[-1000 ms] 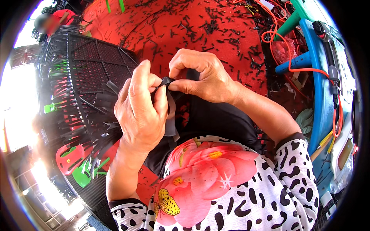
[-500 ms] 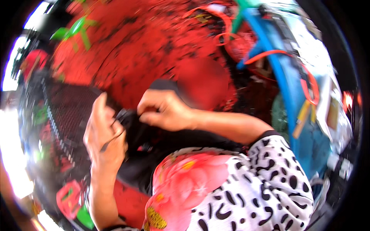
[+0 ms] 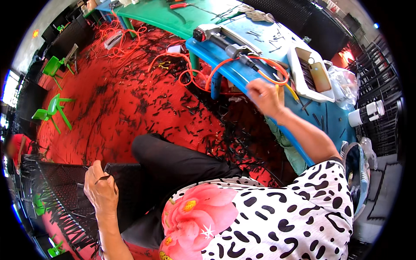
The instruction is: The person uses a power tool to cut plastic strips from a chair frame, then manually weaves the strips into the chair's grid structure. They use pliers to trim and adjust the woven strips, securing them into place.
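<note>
My left hand (image 3: 101, 190) is closed at the edge of a black woven panel (image 3: 63, 177) beside my left leg. A dark strip or band crosses its fingers, and its thumb side is hidden. My right hand (image 3: 265, 97) is stretched out over the near edge of the blue table (image 3: 255, 65), its curled fingers smeared by motion. Right beside it are the handle of a yellow-ended tool (image 3: 291, 92) and an orange air hose (image 3: 281, 82). The hose runs to a grey and black air stapler (image 3: 225, 45) on the table.
A white tray (image 3: 299, 73) with a phone (image 3: 320, 77) and dark strips stands on the blue table. A clear plastic bag (image 3: 344, 86) lies beside it. The green table (image 3: 156, 15) adjoins. Black scraps and hose loops cover the red floor (image 3: 99, 108); green chairs (image 3: 52, 108) stand left.
My right hand has left the dark piece by my left hand and moved right to the blue table. My left hand stays at the panel. The view has swung right.
</note>
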The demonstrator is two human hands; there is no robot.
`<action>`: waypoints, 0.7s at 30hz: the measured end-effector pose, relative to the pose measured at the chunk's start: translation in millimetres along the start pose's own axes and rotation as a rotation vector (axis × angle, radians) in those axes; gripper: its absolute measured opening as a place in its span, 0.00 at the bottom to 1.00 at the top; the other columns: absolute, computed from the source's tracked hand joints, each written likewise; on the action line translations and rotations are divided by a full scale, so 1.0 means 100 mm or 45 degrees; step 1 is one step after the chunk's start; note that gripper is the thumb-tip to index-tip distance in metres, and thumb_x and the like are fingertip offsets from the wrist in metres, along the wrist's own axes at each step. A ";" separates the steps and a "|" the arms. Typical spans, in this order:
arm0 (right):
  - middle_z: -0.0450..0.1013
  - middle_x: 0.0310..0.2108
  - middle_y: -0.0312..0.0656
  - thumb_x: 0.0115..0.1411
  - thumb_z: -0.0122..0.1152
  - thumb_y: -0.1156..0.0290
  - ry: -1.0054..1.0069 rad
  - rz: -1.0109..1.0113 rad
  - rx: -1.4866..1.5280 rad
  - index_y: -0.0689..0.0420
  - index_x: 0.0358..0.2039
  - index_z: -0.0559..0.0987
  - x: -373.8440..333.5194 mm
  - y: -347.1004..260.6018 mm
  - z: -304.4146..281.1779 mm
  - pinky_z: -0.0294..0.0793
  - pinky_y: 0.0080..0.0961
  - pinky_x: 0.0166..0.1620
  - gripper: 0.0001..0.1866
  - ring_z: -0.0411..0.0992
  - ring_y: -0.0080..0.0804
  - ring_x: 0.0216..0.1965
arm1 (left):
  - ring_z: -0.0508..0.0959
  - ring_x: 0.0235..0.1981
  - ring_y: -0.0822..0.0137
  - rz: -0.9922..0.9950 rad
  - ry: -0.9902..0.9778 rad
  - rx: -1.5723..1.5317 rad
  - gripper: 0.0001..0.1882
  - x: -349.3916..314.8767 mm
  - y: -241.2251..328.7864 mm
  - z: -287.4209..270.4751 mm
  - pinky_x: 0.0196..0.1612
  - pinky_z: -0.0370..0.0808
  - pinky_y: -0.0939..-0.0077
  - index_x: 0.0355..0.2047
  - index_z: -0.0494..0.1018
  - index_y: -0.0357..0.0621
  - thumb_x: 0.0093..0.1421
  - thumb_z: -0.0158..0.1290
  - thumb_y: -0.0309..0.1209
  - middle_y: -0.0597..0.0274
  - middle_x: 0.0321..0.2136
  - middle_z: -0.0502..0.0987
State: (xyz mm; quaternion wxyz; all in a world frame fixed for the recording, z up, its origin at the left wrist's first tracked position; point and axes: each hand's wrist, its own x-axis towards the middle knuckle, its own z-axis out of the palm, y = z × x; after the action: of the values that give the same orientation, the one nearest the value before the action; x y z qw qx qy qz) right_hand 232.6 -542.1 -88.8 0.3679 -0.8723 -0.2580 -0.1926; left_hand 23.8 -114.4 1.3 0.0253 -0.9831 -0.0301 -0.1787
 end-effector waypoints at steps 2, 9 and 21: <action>0.73 0.25 0.44 0.52 0.55 0.79 0.253 0.143 -0.147 0.59 0.29 0.75 -0.12 0.61 -0.46 0.71 0.27 0.31 0.03 0.73 0.36 0.27 | 0.71 0.30 0.52 0.103 -0.015 0.070 0.10 -0.01 -0.05 0.02 0.32 0.70 0.60 0.29 0.68 0.36 0.44 0.53 0.19 0.52 0.25 0.68; 0.72 0.21 0.41 0.50 0.57 0.79 0.283 0.370 -0.391 0.59 0.27 0.75 -0.63 0.86 -1.31 0.71 0.23 0.30 0.03 0.73 0.28 0.24 | 0.72 0.32 0.50 0.066 -0.111 0.122 0.11 -0.04 -0.03 -0.02 0.33 0.70 0.59 0.23 0.65 0.37 0.44 0.58 0.22 0.52 0.27 0.67; 0.75 0.25 0.45 0.53 0.56 0.75 0.291 0.494 -0.755 0.58 0.28 0.77 -1.45 1.15 -1.73 0.72 0.28 0.33 0.03 0.75 0.37 0.27 | 0.71 0.31 0.49 0.169 -0.008 0.177 0.09 -0.07 -0.06 0.02 0.31 0.69 0.57 0.23 0.63 0.37 0.43 0.52 0.21 0.51 0.25 0.66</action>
State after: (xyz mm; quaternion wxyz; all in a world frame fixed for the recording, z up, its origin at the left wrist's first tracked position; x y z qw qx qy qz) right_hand 160.6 -783.7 -113.9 0.1553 -0.9466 0.0218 -0.2818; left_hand 17.4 -109.1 -2.8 0.1050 -0.9794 0.0228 -0.1710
